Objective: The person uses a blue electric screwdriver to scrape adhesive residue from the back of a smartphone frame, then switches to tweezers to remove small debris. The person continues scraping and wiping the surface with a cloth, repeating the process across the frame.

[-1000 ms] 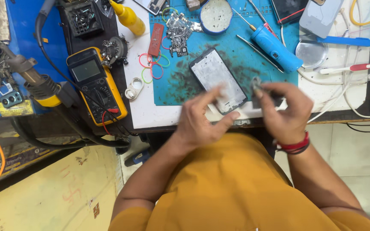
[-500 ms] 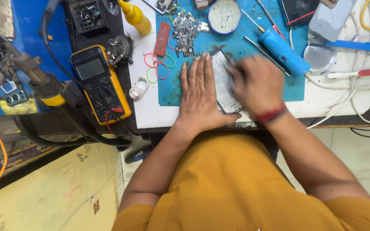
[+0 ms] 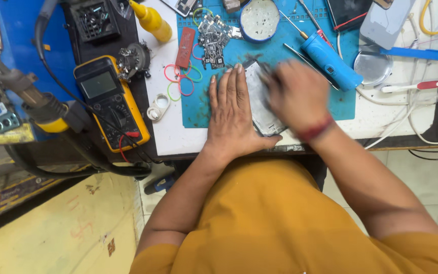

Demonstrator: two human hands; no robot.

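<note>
A dismantled phone (image 3: 261,109) lies lengthwise on the blue work mat (image 3: 198,109) at the bench's near edge. My left hand (image 3: 234,119) rests flat on the mat, its index finger along the phone's left side and its thumb hooked against the near end, pinning it. My right hand (image 3: 295,96), blurred by motion, sits over the phone's upper right part with the fingers curled down. Whatever it grips is hidden. A red band circles that wrist.
On the mat are a circuit board (image 3: 213,43), a round tin (image 3: 259,20), a blue electric screwdriver (image 3: 330,61) and coloured rubber bands (image 3: 181,81). A yellow multimeter (image 3: 110,101) and yellow bottle (image 3: 150,20) stand left. White cables (image 3: 422,127) trail right.
Both hands moved from the bench's edge onto the phone. The left hand flattened beside it, and the right hand shifted across its top, now blurred.
</note>
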